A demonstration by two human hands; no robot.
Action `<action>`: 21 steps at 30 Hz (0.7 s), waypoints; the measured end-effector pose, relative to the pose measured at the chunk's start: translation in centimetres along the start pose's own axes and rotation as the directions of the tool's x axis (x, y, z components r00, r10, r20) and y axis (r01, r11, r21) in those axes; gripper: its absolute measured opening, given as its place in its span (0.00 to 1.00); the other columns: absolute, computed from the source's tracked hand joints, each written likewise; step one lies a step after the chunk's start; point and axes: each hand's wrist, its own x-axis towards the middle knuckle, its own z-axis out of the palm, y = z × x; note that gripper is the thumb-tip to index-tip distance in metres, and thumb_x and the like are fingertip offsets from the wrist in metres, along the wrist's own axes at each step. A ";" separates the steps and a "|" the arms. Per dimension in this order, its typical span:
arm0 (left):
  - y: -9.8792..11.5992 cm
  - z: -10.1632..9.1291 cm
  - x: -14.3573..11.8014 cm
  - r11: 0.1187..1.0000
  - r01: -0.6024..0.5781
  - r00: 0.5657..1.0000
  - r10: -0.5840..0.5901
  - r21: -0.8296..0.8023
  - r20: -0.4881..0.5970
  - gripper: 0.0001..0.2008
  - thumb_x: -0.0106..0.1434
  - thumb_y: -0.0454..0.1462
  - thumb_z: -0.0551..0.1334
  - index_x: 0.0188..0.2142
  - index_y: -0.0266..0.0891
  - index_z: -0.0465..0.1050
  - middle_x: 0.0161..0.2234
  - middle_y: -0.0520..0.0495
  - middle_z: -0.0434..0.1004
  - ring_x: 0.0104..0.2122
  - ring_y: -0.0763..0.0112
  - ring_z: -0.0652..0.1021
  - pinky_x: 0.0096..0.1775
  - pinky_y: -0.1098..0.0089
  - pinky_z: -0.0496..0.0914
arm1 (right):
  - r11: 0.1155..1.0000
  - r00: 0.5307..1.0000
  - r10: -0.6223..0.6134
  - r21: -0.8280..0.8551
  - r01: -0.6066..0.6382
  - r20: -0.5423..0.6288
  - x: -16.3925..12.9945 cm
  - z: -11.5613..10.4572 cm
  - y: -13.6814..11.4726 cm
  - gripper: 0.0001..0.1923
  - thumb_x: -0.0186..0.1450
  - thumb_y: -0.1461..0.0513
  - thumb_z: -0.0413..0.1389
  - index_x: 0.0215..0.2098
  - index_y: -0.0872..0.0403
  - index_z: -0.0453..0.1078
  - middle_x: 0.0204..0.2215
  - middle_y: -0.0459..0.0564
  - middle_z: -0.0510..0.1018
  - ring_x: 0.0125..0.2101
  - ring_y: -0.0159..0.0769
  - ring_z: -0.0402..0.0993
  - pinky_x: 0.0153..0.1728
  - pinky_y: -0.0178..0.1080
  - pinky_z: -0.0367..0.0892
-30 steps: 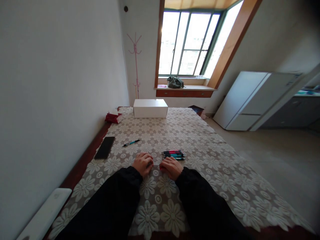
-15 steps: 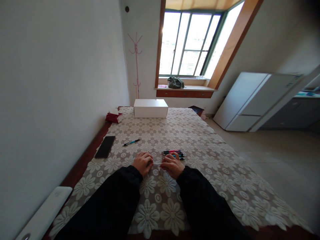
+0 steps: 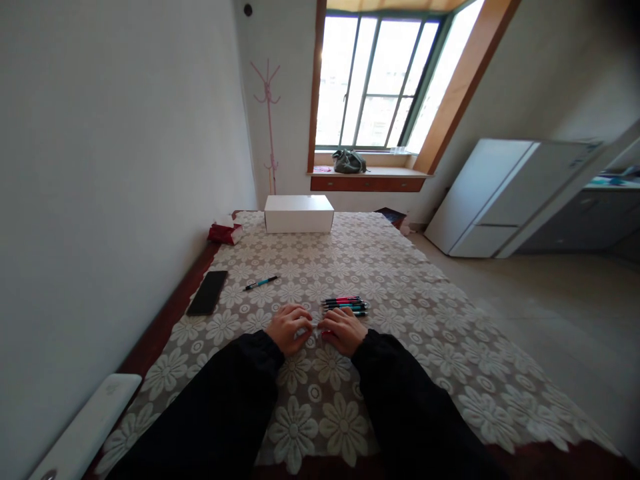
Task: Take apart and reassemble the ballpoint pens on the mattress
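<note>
My left hand (image 3: 289,328) and my right hand (image 3: 345,330) rest on the lace tablecloth (image 3: 400,300) with their fingertips almost touching. Between them they pinch a small pen (image 3: 320,331). Only a pale bit and a red bit of it show, the rest being hidden by the fingers. Just beyond my right hand lies a row of several pens (image 3: 345,305), pink and teal, side by side. A single teal pen (image 3: 261,283) lies apart, farther off to the left.
A black phone (image 3: 207,293) lies near the table's left edge. A white box (image 3: 299,213) and a red tissue pack (image 3: 226,233) sit at the far end. A white flat object (image 3: 85,427) is at the near left, by the wall. A white fridge (image 3: 500,200) stands at the right.
My hands have come closer together, so the thin pale piece that stretched between them is now mostly hidden. The camera has tipped slightly; nothing else on the table moved.
</note>
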 end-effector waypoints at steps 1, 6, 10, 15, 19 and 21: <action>0.1 0.0 0.0 1.000 -0.003 1.000 0.003 -0.004 0.006 0.05 0.63 0.39 0.63 0.36 0.47 0.78 0.47 0.50 0.80 0.55 0.60 0.73 0.59 0.55 0.65 | 1.000 1.000 -0.007 0.004 0.007 0.000 0.1 0.1 -0.2 0.11 0.67 0.60 0.56 0.47 0.48 0.74 0.42 0.51 0.77 0.44 0.42 0.68 0.47 0.45 0.56; 0.1 -0.1 0.0 1.000 0.020 1.000 -0.020 -0.005 -0.007 0.05 0.62 0.38 0.63 0.35 0.47 0.78 0.46 0.49 0.81 0.55 0.59 0.73 0.60 0.54 0.65 | 1.000 1.000 -0.016 0.011 0.016 -0.027 0.4 0.9 -0.9 0.08 0.68 0.60 0.56 0.45 0.47 0.75 0.43 0.50 0.77 0.45 0.41 0.68 0.46 0.45 0.57; 0.1 0.0 -0.1 1.000 0.007 1.000 -0.008 0.008 0.011 0.04 0.59 0.38 0.65 0.34 0.47 0.79 0.47 0.49 0.80 0.55 0.58 0.73 0.60 0.53 0.65 | 1.000 0.999 -0.006 0.003 0.006 -0.049 0.6 1.4 -1.1 0.04 0.68 0.59 0.58 0.37 0.49 0.75 0.41 0.50 0.78 0.42 0.40 0.69 0.43 0.43 0.58; -0.1 0.2 -0.2 1.000 -0.019 1.000 0.019 0.005 0.018 0.04 0.58 0.41 0.67 0.34 0.47 0.80 0.48 0.48 0.80 0.55 0.58 0.73 0.59 0.53 0.65 | 1.000 0.997 -0.017 0.005 0.017 -0.079 0.5 1.1 -1.0 0.07 0.68 0.57 0.57 0.40 0.50 0.74 0.38 0.50 0.78 0.41 0.40 0.69 0.42 0.43 0.59; -0.2 0.3 -0.2 0.999 -0.037 0.999 0.037 0.005 -0.004 0.06 0.57 0.41 0.69 0.35 0.46 0.80 0.47 0.48 0.80 0.54 0.57 0.73 0.59 0.53 0.66 | 1.000 0.994 -0.010 0.017 0.012 -0.111 0.0 -0.3 0.0 0.06 0.67 0.59 0.57 0.39 0.50 0.74 0.38 0.50 0.77 0.41 0.41 0.69 0.43 0.44 0.59; -0.2 0.3 -0.2 0.999 -0.046 0.999 0.046 0.010 0.002 0.06 0.57 0.41 0.69 0.35 0.46 0.80 0.47 0.49 0.80 0.54 0.57 0.73 0.58 0.52 0.66 | 1.000 0.994 0.006 0.017 -0.004 -0.110 -0.3 -0.9 0.6 0.05 0.66 0.59 0.57 0.38 0.50 0.74 0.37 0.50 0.77 0.41 0.41 0.69 0.43 0.43 0.59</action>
